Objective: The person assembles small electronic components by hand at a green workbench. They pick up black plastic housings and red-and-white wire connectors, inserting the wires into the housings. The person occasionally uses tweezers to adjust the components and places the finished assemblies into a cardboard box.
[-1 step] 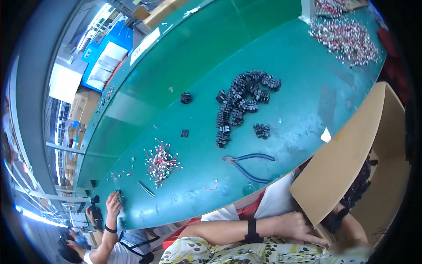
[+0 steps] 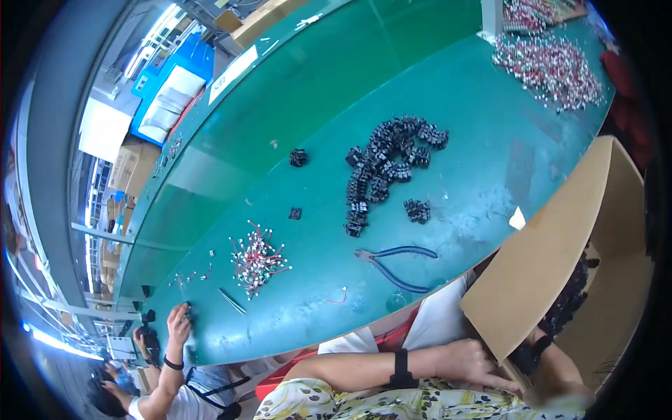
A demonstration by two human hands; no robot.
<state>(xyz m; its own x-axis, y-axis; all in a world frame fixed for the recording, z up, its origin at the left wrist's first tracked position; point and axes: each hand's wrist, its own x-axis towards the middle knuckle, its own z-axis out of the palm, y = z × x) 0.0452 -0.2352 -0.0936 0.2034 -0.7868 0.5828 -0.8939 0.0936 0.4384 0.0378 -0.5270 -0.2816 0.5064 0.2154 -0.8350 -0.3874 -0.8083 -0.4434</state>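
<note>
At the lower right, my left hand (image 2: 467, 361) is closed at the near edge of a cardboard box (image 2: 542, 248), its fingers bent round the edge. My right hand (image 2: 538, 339) reaches into this box, among many small black plastic parts (image 2: 568, 297); the raised flap and the parts hide its fingers. Above on the green table (image 2: 462, 241) lie blue-handled cutting pliers (image 2: 399, 256), jaws to the left and handles spread. Further off, black connector blocks (image 2: 378, 157) are stacked in curved rows, with a small cluster (image 2: 418, 211) beside them.
A heap of red and white wire leads (image 2: 257, 262) lies left of centre, near tweezers (image 2: 232, 300). A bigger lead pile (image 2: 549, 70) fills the far right. A co-worker's hand (image 2: 179, 323) works at the table's left end. A green upright panel (image 2: 294, 91) runs along the back.
</note>
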